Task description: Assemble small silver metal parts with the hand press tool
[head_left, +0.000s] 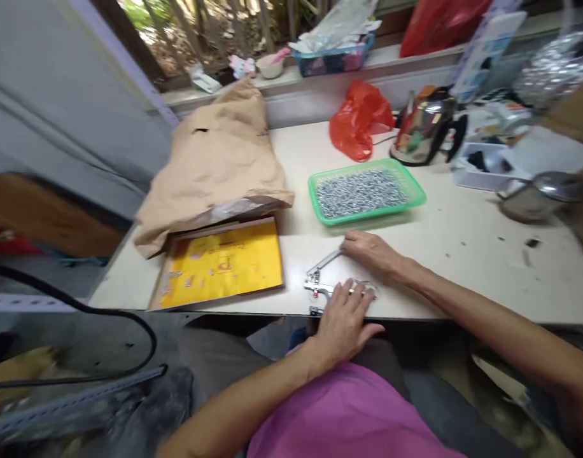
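Note:
A small silvery metal lever tool [315, 287] lies at the front edge of the table, with a tiny red part in it. My left hand [345, 318] rests over its body, fingers stretched out and thumb spread to the side. Just beyond, my right hand [372, 253] is closed around the end of a grey metal lever [326, 261] that slants up from the tool. The part of the tool under my left fingers is hidden. Behind my hands stands a green plastic basket [368, 219] filled with small silvery metal pieces [361, 192].
On the left, a yellow-faced cardboard tray [224, 264] with a few small pieces sits before a brown paper sack [219, 159]. A red plastic bag [361, 121], a shiny kettle [422, 130], a white box [485, 175] and a metal pot [540, 197] stand farther back.

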`<state>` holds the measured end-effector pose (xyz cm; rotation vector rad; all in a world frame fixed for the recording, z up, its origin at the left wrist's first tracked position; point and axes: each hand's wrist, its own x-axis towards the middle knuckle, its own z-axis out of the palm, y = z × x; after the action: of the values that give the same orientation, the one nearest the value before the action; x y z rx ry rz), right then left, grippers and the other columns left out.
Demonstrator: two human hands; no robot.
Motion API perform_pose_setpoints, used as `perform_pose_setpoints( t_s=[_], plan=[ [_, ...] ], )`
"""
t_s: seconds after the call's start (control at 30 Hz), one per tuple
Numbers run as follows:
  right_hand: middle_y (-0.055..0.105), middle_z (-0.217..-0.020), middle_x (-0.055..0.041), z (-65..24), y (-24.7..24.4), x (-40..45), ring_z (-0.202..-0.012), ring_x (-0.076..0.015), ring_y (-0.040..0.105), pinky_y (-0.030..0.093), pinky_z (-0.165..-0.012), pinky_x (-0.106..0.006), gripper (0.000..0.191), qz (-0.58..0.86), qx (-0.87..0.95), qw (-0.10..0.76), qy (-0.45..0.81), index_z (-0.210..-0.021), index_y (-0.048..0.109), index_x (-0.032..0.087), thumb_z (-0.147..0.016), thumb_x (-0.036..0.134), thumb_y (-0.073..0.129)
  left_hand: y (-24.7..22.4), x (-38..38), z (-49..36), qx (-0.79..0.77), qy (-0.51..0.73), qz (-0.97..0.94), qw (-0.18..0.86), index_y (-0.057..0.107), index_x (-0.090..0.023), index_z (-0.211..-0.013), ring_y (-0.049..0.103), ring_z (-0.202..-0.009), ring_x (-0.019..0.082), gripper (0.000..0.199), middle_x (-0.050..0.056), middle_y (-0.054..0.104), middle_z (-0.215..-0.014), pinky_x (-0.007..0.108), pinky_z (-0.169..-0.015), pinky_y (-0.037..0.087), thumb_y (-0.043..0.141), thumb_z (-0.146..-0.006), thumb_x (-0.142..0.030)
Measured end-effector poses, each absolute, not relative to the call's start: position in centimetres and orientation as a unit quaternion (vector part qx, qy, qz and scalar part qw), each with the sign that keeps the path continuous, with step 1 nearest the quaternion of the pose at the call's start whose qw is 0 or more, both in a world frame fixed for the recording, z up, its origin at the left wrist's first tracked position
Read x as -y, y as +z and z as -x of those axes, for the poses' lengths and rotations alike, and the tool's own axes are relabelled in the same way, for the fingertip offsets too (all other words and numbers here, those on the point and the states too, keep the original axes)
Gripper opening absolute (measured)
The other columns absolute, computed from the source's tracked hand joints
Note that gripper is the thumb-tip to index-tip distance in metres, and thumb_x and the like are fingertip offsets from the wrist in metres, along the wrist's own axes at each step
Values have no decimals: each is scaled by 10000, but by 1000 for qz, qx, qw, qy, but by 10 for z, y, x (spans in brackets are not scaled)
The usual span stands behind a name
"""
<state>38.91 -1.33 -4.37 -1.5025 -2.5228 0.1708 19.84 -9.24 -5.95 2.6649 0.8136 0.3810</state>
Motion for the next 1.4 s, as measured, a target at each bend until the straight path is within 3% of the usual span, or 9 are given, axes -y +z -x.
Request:
perform_pose_setpoints(
  t_s=[0.2, 0.33, 0.53, 0.67, 0.83, 0.97, 1.13, 1.23, 1.4],
  plan=[
    [543, -813, -49, -403, -62, -8, -731, -155, 519, 369, -648, -267, 307, 475, 865, 146, 63, -782, 584, 172, -980, 327, 408, -58, 101, -196, -275, 157, -936, 154, 432, -151, -1389, 320, -1406, 296, 674, 118, 472, -1446, 455, -1144, 308, 456, -885, -599],
    [572, -860, -63, -394, -62, 11, -745, -173, 551, 396, -635, -284, 256, 510, 849, 134, 37, -854, 605, 176, -973, 274, 400, -46, 64, -148, -296, 206, -930, 76, 551, -159, -1269, 464, -1305, 234, 357, 116, 544, -1370, 389, -1065, 421, 424, -953, -269],
    [611, -1046, -96, -377, -48, 35, -886, -212, 607, 478, -770, -344, 257, 508, 838, 197, 18, -1097, 613, 178, -972, 264, 406, -7, -26, 6, -570, 113, -812, -49, 680, -195, -1114, 558, -1083, 275, 371, 135, 641, -1176, 423, -896, 499, 447, -855, -65],
    [628, -1015, -92, -347, -23, 31, -856, -188, 629, 505, -777, -329, 255, 475, 838, 247, 104, -1038, 634, 194, -979, 276, 400, -3, -45, 61, -570, 72, -819, 19, 741, -215, -940, 568, -991, 264, 258, 113, 674, -1054, 380, -838, 489, 516, -836, -145],
    [652, -947, -86, -284, 6, 15, -826, -174, 643, 519, -748, -307, 239, 412, 832, 292, 228, -963, 663, 207, -965, 276, 435, -13, -44, 67, -598, 236, -743, 186, 730, -215, -740, 585, -847, 229, 106, 72, 675, -791, 343, -806, 462, 650, -755, -283],
    [692, -945, -77, -220, 5, -6, -862, -182, 645, 500, -764, -302, 200, 411, 785, 332, 324, -954, 678, 195, -931, 287, 503, -11, -34, 55, -631, 319, -665, 241, 718, -182, -768, 611, -697, 189, 279, 66, 699, -762, 299, -669, 482, 618, -786, -442],
    [704, -873, -57, -145, -13, -35, -722, -160, 643, 475, -648, -263, 283, 402, 683, 312, 523, -925, 684, 160, -906, 370, 496, -3, -19, 29, -583, 440, -472, 495, 704, -127, -788, 596, -599, 131, 404, 46, 683, -707, 240, -582, 486, 749, -657, -506],
    [631, -643, -13, -121, -18, -42, -589, -125, 580, 428, -566, -227, 366, 390, 630, 302, 600, -717, 649, 152, -878, 453, 516, -1, -18, 25, -565, 470, -440, 517, 699, -120, -743, 558, -542, 104, 382, 24, 655, -651, 226, -557, 468, 786, -622, -471],
    [629, -668, 3, -115, -18, -39, -589, -106, 565, 451, -596, -227, 392, 365, 537, 313, 693, -747, 640, 157, -745, 549, 647, -2, -21, 38, -572, 467, -470, 484, 715, -116, -720, 517, -535, 86, 365, 14, 642, -624, 198, -527, 415, 778, -639, -467]
  ],
)
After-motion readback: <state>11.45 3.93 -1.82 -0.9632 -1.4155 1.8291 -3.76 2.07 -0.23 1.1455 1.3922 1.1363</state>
